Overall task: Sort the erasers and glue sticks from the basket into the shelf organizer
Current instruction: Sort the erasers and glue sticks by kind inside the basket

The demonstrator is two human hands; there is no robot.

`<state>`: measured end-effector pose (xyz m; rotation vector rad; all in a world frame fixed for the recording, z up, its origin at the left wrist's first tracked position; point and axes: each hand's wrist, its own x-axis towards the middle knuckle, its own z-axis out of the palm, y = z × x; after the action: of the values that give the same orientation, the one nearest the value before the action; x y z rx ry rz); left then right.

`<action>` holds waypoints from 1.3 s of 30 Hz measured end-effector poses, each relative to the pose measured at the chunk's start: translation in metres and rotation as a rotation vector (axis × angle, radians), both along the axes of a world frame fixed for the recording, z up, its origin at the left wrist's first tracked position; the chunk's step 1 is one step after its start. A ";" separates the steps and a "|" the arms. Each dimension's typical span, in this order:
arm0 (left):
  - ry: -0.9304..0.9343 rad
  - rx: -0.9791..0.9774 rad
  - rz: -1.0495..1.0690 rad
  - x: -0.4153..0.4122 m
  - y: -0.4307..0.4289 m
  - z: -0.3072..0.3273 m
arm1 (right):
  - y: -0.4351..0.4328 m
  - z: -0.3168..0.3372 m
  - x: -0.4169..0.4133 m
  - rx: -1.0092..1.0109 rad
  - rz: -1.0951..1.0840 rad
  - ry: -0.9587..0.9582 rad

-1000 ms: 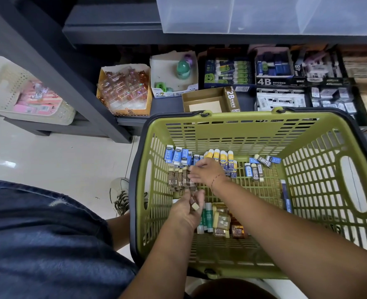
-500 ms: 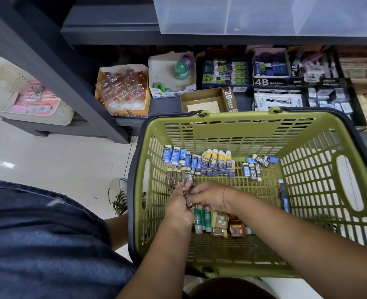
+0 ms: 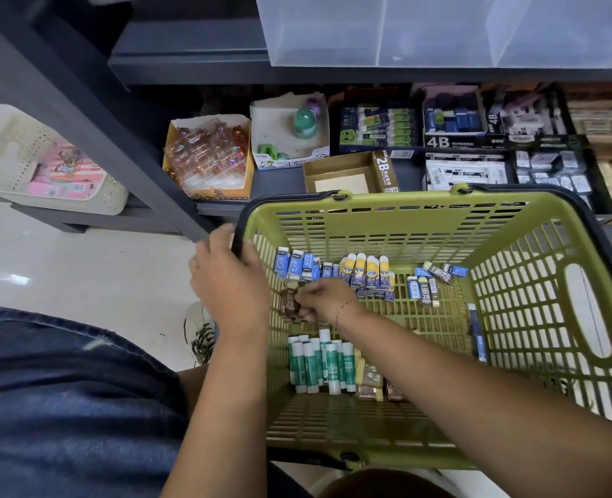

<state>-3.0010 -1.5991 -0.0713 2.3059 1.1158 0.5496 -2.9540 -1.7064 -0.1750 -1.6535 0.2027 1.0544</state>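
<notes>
The right hand pinched a small stack of brown erasers between thumb and curled fingers, low inside the green basket. Just left of that grip, the left hand curled over the basket's rim at its far left corner. Green glue sticks lay just behind the grip, blue erasers just beyond it, and an open cardboard box sat on the shelf farther beyond.

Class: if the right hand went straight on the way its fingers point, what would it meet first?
Likely the left hand, gripping the green basket by its rim; the right hand points left, holding brown 2B erasers. Depth unclear.
</notes>
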 end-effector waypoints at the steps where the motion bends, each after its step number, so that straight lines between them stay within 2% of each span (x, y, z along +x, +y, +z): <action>1: 0.075 -0.058 0.010 -0.003 0.002 -0.006 | -0.006 0.001 0.002 -0.008 0.017 -0.030; 5: 0.203 -0.065 0.021 -0.004 0.004 -0.012 | -0.058 -0.002 0.022 -0.187 0.061 -0.145; 10: 0.215 -0.025 0.044 -0.002 0.000 -0.011 | -0.140 -0.019 0.055 -0.641 -0.160 -0.317; 13: 0.202 -0.010 0.049 -0.001 -0.002 -0.010 | -0.160 -0.034 0.064 -0.778 -0.176 -0.243; 17: 0.199 0.004 0.048 -0.003 -0.002 -0.010 | -0.150 -0.047 0.056 -0.883 -0.017 -0.147; 19: 0.194 0.008 0.041 -0.003 -0.003 -0.011 | -0.142 -0.048 0.054 -0.935 0.038 -0.162; 26: 0.197 0.038 0.050 -0.002 -0.001 -0.015 | -0.148 -0.052 0.055 -0.968 0.085 -0.325; 29: 0.187 0.054 0.083 0.001 -0.003 -0.015 | -0.156 -0.043 0.051 -0.945 0.150 -0.309; 33: -0.199 0.171 -0.092 0.005 -0.030 -0.013 | -0.161 -0.028 0.048 -0.821 0.125 -0.340; 34: -0.250 0.104 -0.163 0.008 -0.045 -0.014 | -0.159 -0.023 0.048 -0.770 0.115 -0.394; 36: -0.234 -0.214 -0.299 0.011 -0.077 -0.018 | -0.149 -0.009 0.047 -0.705 0.137 -0.482; 38: -0.091 -0.576 -0.349 0.008 -0.102 -0.026 | -0.133 0.009 0.043 -0.611 0.161 -0.522; 39: -0.024 -0.765 -0.307 0.005 -0.109 -0.031 | -0.124 0.016 0.040 -0.550 0.163 -0.546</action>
<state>-2.9957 -1.7076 -0.1026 1.7298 0.7515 0.0103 -2.9138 -1.8306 -0.1586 -2.4259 -0.0101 0.6513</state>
